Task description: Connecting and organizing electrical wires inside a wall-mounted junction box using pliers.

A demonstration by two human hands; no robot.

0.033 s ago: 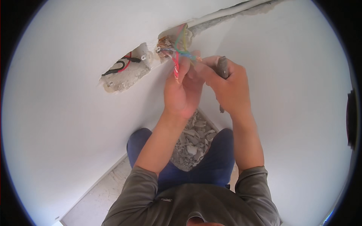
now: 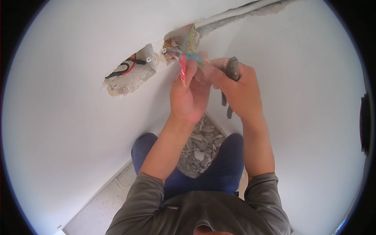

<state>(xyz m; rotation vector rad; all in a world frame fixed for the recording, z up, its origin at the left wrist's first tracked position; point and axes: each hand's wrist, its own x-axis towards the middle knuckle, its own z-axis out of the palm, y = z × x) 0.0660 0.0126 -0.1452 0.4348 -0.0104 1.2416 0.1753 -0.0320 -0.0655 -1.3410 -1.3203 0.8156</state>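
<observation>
My left hand (image 2: 188, 98) is raised to the hole in the wall, its fingers closed round blue wires (image 2: 192, 56) with bare copper ends. Across that hand hang red wires (image 2: 183, 70), twisted together, copper showing at their lower tip. A green wire (image 2: 183, 44) loops down from the hole to the same fingers. My right hand (image 2: 239, 84) is closed, with dark pliers (image 2: 232, 68) tucked in it, their head above the thumb and two handles below. Its thumb and fingertips meet close to the blue wires' copper ends; whether they touch them is blurred.
A second rough hole (image 2: 131, 80) at the left holds black and red cables (image 2: 127, 67). Pale conduit (image 2: 231, 13) runs along a chased groove toward the upper right. White walls (image 2: 305, 98) surround my arms. Broken rubble (image 2: 199, 149) lies on the floor between my knees.
The pliers have turned slightly in my right hand, and their two handles now show spread apart below it. My left hand and the wires look almost the same.
</observation>
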